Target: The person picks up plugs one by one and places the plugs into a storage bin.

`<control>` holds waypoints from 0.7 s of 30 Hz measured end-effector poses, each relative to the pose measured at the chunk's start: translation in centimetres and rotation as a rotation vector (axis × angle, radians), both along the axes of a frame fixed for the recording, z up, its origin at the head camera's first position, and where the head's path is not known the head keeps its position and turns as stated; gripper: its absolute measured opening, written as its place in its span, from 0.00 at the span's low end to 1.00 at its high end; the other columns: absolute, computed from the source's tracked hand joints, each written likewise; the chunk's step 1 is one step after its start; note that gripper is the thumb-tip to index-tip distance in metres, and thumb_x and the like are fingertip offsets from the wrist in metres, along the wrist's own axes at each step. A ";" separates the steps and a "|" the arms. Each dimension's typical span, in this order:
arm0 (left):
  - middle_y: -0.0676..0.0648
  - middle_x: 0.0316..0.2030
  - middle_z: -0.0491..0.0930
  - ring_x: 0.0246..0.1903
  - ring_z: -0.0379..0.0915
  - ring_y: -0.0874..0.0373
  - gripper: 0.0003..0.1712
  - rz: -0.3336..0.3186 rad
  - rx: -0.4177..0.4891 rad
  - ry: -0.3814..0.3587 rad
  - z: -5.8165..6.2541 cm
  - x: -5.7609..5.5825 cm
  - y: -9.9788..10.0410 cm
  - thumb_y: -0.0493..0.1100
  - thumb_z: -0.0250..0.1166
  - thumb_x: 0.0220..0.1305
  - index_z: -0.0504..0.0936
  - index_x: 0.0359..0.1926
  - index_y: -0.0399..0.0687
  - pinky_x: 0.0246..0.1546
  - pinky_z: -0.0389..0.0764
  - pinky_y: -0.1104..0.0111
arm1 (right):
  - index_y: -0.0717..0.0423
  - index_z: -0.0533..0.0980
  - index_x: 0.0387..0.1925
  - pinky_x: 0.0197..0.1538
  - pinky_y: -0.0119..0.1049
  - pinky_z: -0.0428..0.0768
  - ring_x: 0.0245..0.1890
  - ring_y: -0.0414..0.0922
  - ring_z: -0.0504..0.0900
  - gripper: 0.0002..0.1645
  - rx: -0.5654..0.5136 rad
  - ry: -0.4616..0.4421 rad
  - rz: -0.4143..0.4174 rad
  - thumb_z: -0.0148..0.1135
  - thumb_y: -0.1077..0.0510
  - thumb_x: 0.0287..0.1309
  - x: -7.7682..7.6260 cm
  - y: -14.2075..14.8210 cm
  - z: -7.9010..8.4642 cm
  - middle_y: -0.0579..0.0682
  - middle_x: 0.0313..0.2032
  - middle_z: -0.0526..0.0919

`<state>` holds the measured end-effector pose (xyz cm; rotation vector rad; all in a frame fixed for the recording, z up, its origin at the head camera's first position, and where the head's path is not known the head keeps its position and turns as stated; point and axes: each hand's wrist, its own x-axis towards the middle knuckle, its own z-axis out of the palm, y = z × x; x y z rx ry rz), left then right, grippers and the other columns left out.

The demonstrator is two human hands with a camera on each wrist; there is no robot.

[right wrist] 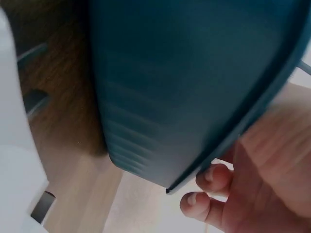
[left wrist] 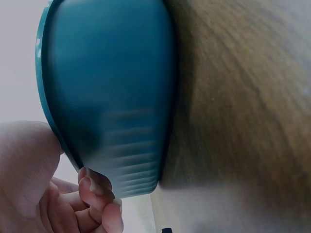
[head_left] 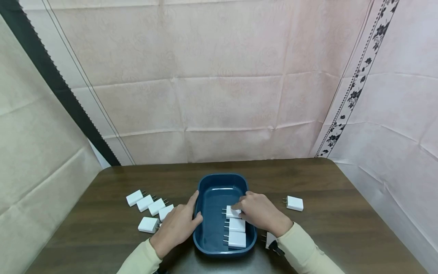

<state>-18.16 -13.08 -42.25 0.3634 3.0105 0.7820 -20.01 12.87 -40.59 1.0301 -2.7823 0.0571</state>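
On the brown wood-grain tabletop [head_left: 318,236] sits a deep-blue rounded plastic tray [head_left: 212,224]; the left hand [head_left: 181,224] rests on its rim, thumb and forefinger spread. The right hand [head_left: 260,211] pinches the farthest white blocky charger [head_left: 233,213] of three inside — apparently lining it up; the next move calls for letting go. Only the wrist views show the tray's ribbed outer wall.

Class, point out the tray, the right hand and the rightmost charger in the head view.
Tray [head_left: 211,222]: head view, on its bare inner floor.
Right hand [head_left: 261,212]: head view, on the back of the hand.
Rightmost charger [head_left: 295,203]: head view, on its white body.
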 end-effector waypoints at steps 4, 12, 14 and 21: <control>0.54 0.11 0.66 0.08 0.64 0.60 0.39 -0.002 -0.004 0.007 -0.1 0.0 0.0 0.46 0.59 0.70 0.59 0.77 0.42 0.12 0.66 0.71 | 0.48 0.86 0.51 0.43 0.36 0.87 0.40 0.43 0.88 0.17 -0.102 -0.076 -0.009 0.72 0.54 0.59 -0.1 0.7 0.6 0.49 0.45 0.90; 0.54 0.11 0.67 0.08 0.64 0.61 0.39 -0.005 0.002 0.023 0.0 0.0 0.0 0.46 0.60 0.70 0.60 0.77 0.42 0.12 0.67 0.71 | 0.51 0.82 0.57 0.47 0.40 0.87 0.45 0.44 0.88 0.21 -0.187 -0.092 -0.101 0.68 0.52 0.64 -0.4 2.6 2.2 0.51 0.51 0.87; 0.54 0.11 0.67 0.08 0.64 0.61 0.39 -0.007 0.000 0.026 0.0 0.0 0.0 0.46 0.60 0.70 0.60 0.77 0.42 0.12 0.66 0.71 | 0.50 0.82 0.58 0.48 0.42 0.87 0.46 0.45 0.88 0.22 -0.203 -0.111 -0.135 0.67 0.51 0.64 -0.5 3.1 2.4 0.50 0.52 0.87; 0.54 0.11 0.66 0.08 0.63 0.61 0.39 -0.005 0.001 0.029 -0.1 0.0 0.0 0.45 0.60 0.69 0.60 0.77 0.42 0.12 0.66 0.71 | 0.53 0.81 0.59 0.54 0.50 0.85 0.52 0.51 0.87 0.24 -0.195 -0.194 -0.223 0.69 0.54 0.62 -1.2 5.4 2.9 0.53 0.55 0.86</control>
